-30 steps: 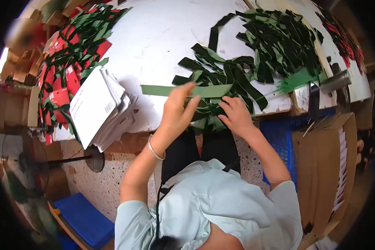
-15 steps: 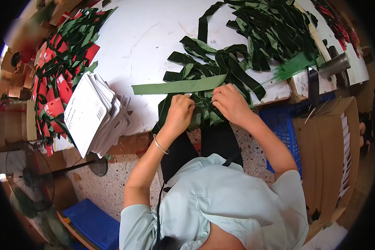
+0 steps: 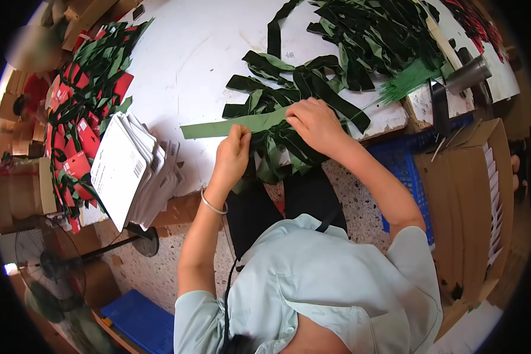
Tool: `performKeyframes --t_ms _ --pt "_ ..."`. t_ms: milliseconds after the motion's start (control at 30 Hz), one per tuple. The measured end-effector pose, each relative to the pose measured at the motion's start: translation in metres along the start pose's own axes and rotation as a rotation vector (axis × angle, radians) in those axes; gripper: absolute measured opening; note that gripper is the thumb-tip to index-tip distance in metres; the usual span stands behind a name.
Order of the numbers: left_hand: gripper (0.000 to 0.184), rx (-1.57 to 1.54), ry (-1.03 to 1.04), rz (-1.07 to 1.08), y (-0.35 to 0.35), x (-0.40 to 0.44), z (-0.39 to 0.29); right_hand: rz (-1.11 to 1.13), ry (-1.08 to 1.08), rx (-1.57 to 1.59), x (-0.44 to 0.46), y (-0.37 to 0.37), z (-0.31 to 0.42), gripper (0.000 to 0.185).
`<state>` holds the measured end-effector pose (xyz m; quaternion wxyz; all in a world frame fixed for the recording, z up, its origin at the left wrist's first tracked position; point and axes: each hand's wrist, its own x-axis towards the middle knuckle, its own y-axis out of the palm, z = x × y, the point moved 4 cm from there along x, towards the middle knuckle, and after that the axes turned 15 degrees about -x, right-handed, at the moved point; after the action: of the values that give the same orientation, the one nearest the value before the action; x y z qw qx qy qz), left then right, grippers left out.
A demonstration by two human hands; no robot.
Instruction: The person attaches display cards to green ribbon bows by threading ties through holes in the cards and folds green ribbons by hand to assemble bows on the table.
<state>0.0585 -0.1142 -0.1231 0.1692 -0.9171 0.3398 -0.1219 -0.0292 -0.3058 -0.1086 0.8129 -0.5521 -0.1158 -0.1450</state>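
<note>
A light green ribbon strip (image 3: 209,128) lies across the heap of dark green velvet ribbons (image 3: 259,100) at the table's front edge. My left hand (image 3: 233,154) is closed in a pinch at the strip's lower edge, left of the heap. Over the strip's right part, my right hand (image 3: 317,125) has its fingers bent and pressed together on the ribbon. Its fingertips partly hide where the strip ends. Green ribbon tails (image 3: 271,162) hang below the hands over the table edge, above my lap.
White printed cards (image 3: 121,168) stand stacked at the left, beside red cards with green ribbons (image 3: 88,138). A larger ribbon pile (image 3: 383,41) lies at the back right, near green bristle-like strands (image 3: 410,79) and a metal cylinder (image 3: 469,75). A cardboard box (image 3: 460,200) stands right.
My right hand has shifted left and up onto the light green strip. My left hand has moved left, away from the ribbons' middle. The strip now slants more, and the view has shifted slightly.
</note>
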Motion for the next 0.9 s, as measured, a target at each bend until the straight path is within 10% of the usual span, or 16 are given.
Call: performKeyframes --t_ms 267,600,667,800,900 --pt "0.005 -0.102 -0.033 -0.030 -0.007 -0.002 0.007 -0.225 -0.155 -0.168 -0.035 0.000 0.036 0.037" --pt "0.009 -0.059 -0.125 0.107 -0.004 -0.009 0.003 -0.243 -0.062 -0.015 -0.028 -0.004 0.027 0.009" --pt "0.019 -0.005 0.247 0.113 0.001 -0.010 -0.017 -0.225 -0.111 -0.087 -0.029 -0.013 0.036 0.008" --pt "0.025 -0.253 -0.328 0.393 0.012 -0.013 -0.027 -0.281 -0.244 -0.176 -0.032 -0.020 0.056 0.009" --pt "0.021 -0.486 -0.368 0.418 0.024 -0.023 -0.004 -0.306 -0.285 -0.323 -0.034 -0.025 0.064 0.011"
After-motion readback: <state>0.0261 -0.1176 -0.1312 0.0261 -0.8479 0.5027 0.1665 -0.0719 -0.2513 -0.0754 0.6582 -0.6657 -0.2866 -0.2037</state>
